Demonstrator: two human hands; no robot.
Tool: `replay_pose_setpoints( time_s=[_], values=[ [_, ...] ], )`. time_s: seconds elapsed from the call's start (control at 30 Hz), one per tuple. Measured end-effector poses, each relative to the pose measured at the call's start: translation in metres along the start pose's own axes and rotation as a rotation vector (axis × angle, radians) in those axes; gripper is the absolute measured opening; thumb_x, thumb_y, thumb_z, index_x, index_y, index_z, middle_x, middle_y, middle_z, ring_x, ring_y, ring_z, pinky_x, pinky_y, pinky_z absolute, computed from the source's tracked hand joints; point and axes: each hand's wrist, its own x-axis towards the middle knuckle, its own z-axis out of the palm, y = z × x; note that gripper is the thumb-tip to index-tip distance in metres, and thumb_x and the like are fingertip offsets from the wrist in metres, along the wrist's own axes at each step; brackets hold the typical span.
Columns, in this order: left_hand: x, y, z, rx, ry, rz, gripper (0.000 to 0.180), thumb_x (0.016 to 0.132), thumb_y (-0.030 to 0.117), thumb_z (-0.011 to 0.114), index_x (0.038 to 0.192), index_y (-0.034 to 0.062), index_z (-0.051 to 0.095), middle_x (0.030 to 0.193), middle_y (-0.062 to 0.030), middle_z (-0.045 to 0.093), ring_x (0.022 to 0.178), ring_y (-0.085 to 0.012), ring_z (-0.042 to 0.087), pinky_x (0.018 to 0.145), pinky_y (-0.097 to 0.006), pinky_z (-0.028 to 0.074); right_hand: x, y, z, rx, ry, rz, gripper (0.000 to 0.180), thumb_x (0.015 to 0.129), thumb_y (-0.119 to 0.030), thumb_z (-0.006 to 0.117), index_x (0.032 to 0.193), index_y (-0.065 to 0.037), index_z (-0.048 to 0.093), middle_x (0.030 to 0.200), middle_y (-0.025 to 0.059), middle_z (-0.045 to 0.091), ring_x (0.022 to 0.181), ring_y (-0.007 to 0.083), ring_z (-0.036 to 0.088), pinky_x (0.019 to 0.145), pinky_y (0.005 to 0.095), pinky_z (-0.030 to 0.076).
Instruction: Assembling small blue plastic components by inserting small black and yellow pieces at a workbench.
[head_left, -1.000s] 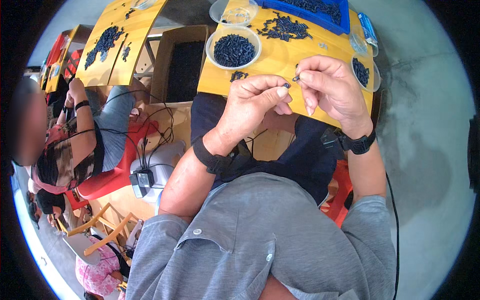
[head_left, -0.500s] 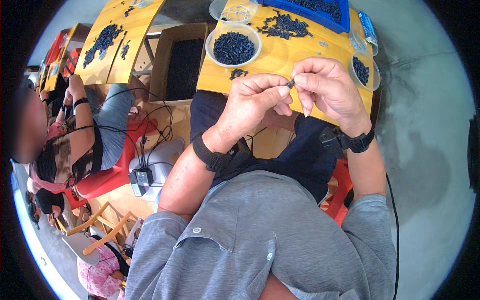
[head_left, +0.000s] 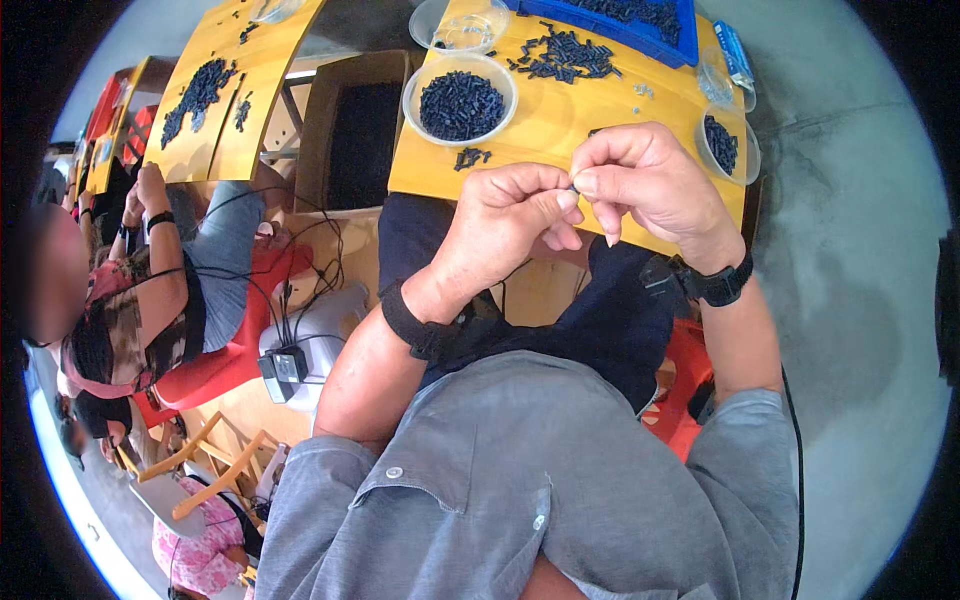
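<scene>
Fingertips of both hands meet over the near edge of the yellow wooden table [head_left: 560,130], pinching one tiny dark part [head_left: 573,186] between them. The left hand [head_left: 505,225] is curled into a loose fist, its thumb and forefinger pressed onto the piece from the left; the right hand [head_left: 650,180] closes thumb and forefinger on it from the right, with the other fingers bent and hanging below. Only a sliver of the small black piece shows between the fingertips, so its shape is hard to read and I cannot tell which way its long axis runs or where its ends point. It is held in the air, just above the table's front edge and over the person's lap.

On the table behind the hands stands a round clear plastic bowl full of small black cylindrical pieces [head_left: 460,100], with a few loose ones [head_left: 470,157] lying just in front of it. A smaller clear cup of the same black pieces [head_left: 722,145] sits at the right edge, near the right hand. Farther back lie a scattered heap of black pieces [head_left: 562,55] and a blue plastic tray [head_left: 640,22] beyond it. Both wrists carry black bands. Another person [head_left: 150,290] sits at a neighbouring yellow table [head_left: 220,90] to the left.
</scene>
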Motion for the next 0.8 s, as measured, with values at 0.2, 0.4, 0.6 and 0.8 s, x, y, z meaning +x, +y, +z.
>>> replay_pose_setpoints(
  time_s=[0.2, 0.4, 0.6, 0.8],
  values=[
    [0.008, 0.001, 0.006, 0.030, 0.058, 0.004, 0.015, 0.091, 0.006, 0.053, 0.100, -0.0029, 0.061, 0.082, -0.0082, 0.065, 0.069, -0.0157, 0.065, 0.062, -0.025, 0.053, 0.003, 0.011, -0.002, 0.091, 0.089, -0.032, 0.016, 0.087, -0.012, 0.060, 0.089, 0.003, 0.063, 0.068, 0.0034, 0.061, 0.050, 0.0074, 0.055, 0.046, 0.0199, 0.047],
    [0.018, 0.001, 0.005, 0.043, -0.031, -0.013, 0.016, 0.092, 0.005, 0.051, 0.103, -0.0040, 0.060, 0.086, -0.0107, 0.066, 0.075, -0.0172, 0.066, 0.068, -0.026, 0.055, 0.000, 0.012, -0.006, 0.051, 0.134, -0.072, 0.016, 0.087, -0.011, 0.060, 0.089, 0.004, 0.064, 0.070, 0.0038, 0.062, 0.051, 0.0065, 0.054, 0.046, 0.0193, 0.046],
    [0.018, 0.004, 0.009, 0.058, -0.042, -0.023, 0.016, 0.092, 0.006, 0.052, 0.102, -0.0030, 0.060, 0.088, -0.0108, 0.067, 0.078, -0.0155, 0.066, 0.068, -0.025, 0.055, -0.005, 0.011, -0.004, -0.056, 0.182, -0.125, 0.017, 0.088, -0.012, 0.059, 0.088, 0.004, 0.065, 0.073, 0.0050, 0.064, 0.051, 0.0058, 0.054, 0.045, 0.0193, 0.045],
    [0.016, 0.010, 0.015, 0.077, 0.020, 0.089, 0.012, 0.089, 0.006, 0.058, 0.098, 0.0003, 0.063, 0.085, -0.0054, 0.065, 0.078, -0.0111, 0.062, 0.069, -0.023, 0.049, -0.011, -0.001, 0.001, 0.095, 0.296, -0.064, 0.028, 0.092, -0.025, 0.056, 0.083, 0.002, 0.061, 0.065, 0.0044, 0.059, 0.045, 0.0083, 0.054, 0.040, 0.0204, 0.045]
  ],
)
